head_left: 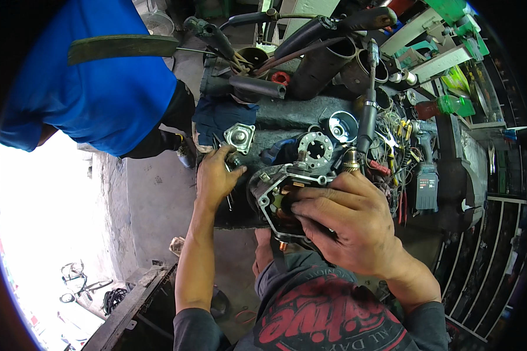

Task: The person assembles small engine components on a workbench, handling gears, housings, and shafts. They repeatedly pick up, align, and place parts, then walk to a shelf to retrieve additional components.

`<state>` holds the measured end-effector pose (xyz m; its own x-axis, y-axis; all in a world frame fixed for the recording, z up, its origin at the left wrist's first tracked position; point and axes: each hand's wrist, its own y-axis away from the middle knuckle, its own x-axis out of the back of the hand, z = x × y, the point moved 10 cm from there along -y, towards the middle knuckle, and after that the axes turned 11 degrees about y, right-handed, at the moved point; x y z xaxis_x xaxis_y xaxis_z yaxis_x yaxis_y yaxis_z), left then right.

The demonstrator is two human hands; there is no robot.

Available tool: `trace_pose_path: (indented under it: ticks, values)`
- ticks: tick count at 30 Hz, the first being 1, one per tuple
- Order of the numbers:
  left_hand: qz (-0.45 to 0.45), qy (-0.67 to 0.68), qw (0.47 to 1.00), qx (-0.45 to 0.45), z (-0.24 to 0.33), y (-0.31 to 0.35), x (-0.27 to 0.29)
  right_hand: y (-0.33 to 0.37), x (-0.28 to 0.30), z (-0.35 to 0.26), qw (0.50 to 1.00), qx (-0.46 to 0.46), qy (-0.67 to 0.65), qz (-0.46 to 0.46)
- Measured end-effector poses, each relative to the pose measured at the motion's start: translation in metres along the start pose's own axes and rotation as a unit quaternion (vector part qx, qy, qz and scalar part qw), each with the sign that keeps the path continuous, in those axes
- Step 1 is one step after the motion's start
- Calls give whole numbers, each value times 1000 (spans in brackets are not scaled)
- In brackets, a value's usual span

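My right hand [351, 219] is closed, its fingertips reaching into an open metal housing [265, 186] with a bolted rim; whatever they pinch is hidden. A copper-coloured stud [283, 246] sticks out of the housing's near side. Just past the knuckles stands a small brass-coloured gear piece [350, 159]. Beyond the housing lie a round metal plate with holes [315, 146] and a shiny metal cup [342, 126]. My left hand [214, 175] rests at the bench's left, thumb apart from the fingers, over thin metal tools [229, 202] and beside a squarish metal end cover [240, 137].
A ratchet wrench [367, 120] lies right of the cup. Dark cylinders [322, 67] and hoses stand at the back. Pliers and wires [395, 143] and a cordless drill [426, 175] sit at the right. A person in a blue shirt [105, 88] stands at the left.
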<state>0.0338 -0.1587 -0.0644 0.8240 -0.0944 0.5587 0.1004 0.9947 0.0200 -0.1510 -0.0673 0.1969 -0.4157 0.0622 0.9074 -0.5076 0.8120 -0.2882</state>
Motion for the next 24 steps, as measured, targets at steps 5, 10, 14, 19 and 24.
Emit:
trace_pose_path:
  ticks: [5,10,14,19,24]
  values:
    - [9,2,1000,0,2,-3,-1,1,9,7,998,-22,-56,-18]
    - [66,81,995,-1,15,5,22,4,13,6,999,-28,-11,-34]
    - [79,273,952,112,22,26,50,2,8,4,997,-14,20,-70]
    - [128,407,902,71,106,74,128,-14,53,-4,995,10,-69,71]
    - [112,406,905,-56,228,99,151,-30,64,-50,985,121,-82,90]
